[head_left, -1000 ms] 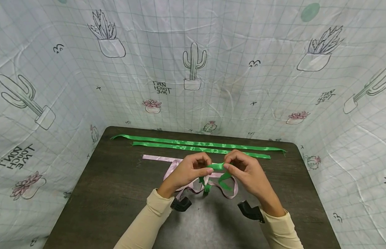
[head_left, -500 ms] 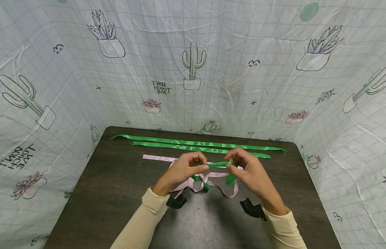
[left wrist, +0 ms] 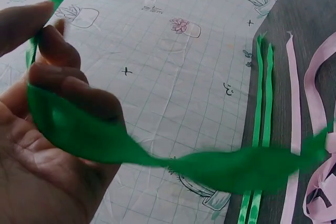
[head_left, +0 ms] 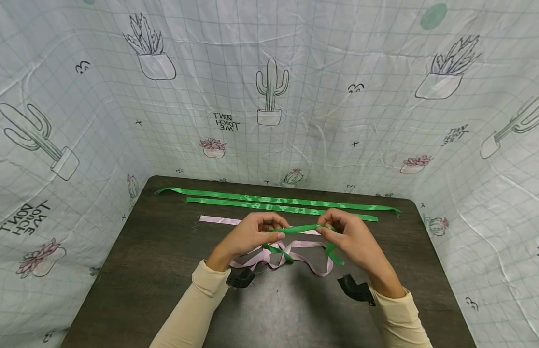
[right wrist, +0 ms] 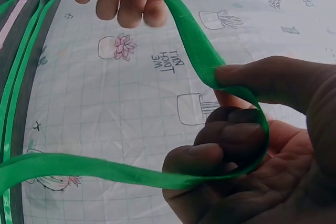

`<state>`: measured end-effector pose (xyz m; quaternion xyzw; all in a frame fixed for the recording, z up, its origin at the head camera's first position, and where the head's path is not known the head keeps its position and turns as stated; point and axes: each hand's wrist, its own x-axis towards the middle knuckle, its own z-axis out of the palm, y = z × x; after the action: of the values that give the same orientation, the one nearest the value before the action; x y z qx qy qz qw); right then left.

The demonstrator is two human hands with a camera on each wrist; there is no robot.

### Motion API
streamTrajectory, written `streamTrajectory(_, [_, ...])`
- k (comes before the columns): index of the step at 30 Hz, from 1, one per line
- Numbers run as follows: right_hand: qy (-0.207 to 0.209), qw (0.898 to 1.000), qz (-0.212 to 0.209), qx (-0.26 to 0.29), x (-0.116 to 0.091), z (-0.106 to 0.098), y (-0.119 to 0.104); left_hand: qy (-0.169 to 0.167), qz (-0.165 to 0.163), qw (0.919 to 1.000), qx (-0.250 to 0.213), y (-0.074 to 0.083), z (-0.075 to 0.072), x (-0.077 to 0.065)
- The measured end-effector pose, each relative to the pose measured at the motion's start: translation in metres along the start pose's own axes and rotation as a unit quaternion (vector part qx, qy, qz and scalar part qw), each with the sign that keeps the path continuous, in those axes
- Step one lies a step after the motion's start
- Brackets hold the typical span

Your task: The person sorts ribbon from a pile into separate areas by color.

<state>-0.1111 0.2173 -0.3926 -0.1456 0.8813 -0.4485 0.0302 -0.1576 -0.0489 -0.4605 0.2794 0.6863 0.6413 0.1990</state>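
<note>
Stretched between both hands is a green satin ribbon (head_left: 301, 229), raised over the table. My left hand (head_left: 249, 235) pinches it between thumb and index finger. In the left wrist view the ribbon (left wrist: 226, 169) curves past the palm and runs twisted toward the pink ribbon. My right hand (head_left: 354, 237) pinches it too, thumb on top; in the right wrist view a tail of the ribbon (right wrist: 105, 167) loops round by the curled fingers. Below lies a pink ribbon (head_left: 310, 244) in loose loops, with a green length (head_left: 280, 252) crossing its middle.
Two long green ribbons (head_left: 234, 205) lie straight and side by side near the back of the dark table (head_left: 156, 270). A straight pink end (head_left: 217, 220) extends left. A cactus-print cloth (head_left: 313, 96) hangs behind and at the sides.
The hands have drawn apart, my left hand moving left, and the green ribbon between them shows a longer stretch. Its tail under my right hand has swung right.
</note>
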Motion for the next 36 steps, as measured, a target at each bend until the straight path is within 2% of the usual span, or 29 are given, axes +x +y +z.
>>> streamTrajectory(4, [-0.004,1.000,-0.015,0.008,0.001,0.001,0.001,-0.015,-0.008,0.9997,0.019,0.002,0.000,0.000])
streamTrajectory(8, [-0.005,1.000,-0.022,0.007,0.002,0.002,0.001,-0.002,-0.003,0.9998,0.022,0.001,0.002,0.001])
streamTrajectory(13, [-0.006,1.000,-0.028,0.012,0.001,0.002,0.000,0.018,0.009,0.9997,-0.012,-0.002,0.002,0.001])
streamTrajectory(19, [-0.016,0.999,-0.016,0.025,0.001,0.000,0.003,0.012,0.031,0.9974,-0.064,-0.002,-0.005,-0.003])
streamTrajectory(27, [-0.041,0.993,-0.007,0.107,-0.001,-0.008,0.010,0.025,0.049,0.9894,-0.134,-0.009,-0.018,-0.011])
streamTrajectory(32, [-0.037,0.991,-0.013,0.129,-0.003,-0.016,0.017,0.043,0.044,0.9856,-0.158,-0.012,-0.028,-0.020])
streamTrajectory(36, [-0.030,0.990,-0.009,0.139,-0.006,-0.023,0.022,0.056,0.054,0.9823,-0.171,-0.015,-0.036,-0.026])
